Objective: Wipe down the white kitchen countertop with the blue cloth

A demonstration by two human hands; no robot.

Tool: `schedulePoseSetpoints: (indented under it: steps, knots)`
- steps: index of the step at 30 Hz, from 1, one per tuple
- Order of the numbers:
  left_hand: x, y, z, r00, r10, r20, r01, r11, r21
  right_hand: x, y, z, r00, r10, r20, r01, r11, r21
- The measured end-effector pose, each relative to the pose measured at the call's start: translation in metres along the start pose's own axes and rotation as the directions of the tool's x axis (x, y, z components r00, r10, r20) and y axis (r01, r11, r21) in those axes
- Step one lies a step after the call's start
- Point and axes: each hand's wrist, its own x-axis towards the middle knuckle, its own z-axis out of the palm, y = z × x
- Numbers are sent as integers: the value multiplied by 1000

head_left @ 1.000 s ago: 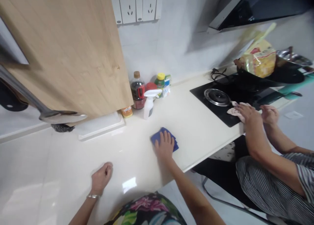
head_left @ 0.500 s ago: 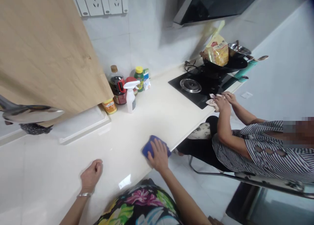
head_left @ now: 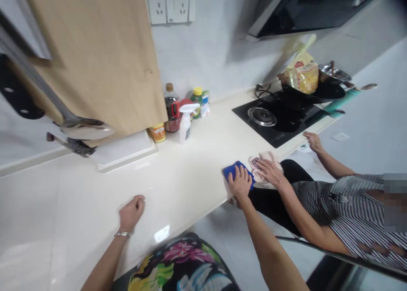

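My right hand (head_left: 241, 181) presses down on a blue cloth (head_left: 233, 168) near the counter's front edge, fingers curved over it. The cloth lies bunched under my palm, close against a pale pink patterned cloth (head_left: 259, 172). A co-worker's hand (head_left: 270, 172) rests on that pink cloth. My left hand (head_left: 132, 214) is closed in a loose fist on the white countertop (head_left: 187, 176), with nothing seen in it. A bracelet sits on my left wrist.
A white spray bottle (head_left: 185, 126) stands by sauce bottles and an orange-labelled tub (head_left: 158, 132) at the wall. To the right is a black cooktop (head_left: 276, 132) with a wok (head_left: 327, 94) holding a yellow bag. Utensils hang at left. The co-worker sits on the right.
My right hand has slid the blue cloth rightward along the counter. The co-worker's hand has brought the pink cloth from the cooktop edge beside it. The view has shifted left.
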Motion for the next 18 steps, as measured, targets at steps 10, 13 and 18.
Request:
schedulePoseSetpoints:
  steps: [10, 13, 18]
  knots:
    - [-20, -45, -27, 991, 107, -84, -126, 954, -273, -76, -137, -8, 984, -159, 76, 154, 985, 74]
    - [-28, -78, -44, 994, -10, -110, -18, 968, -249, -86, -187, -11, 947, -291, 133, 271, 951, 150]
    - [-40, -106, -55, 948, -298, -109, 268, 936, -230, -78, -241, -5, 924, -354, 146, 322, 924, 207]
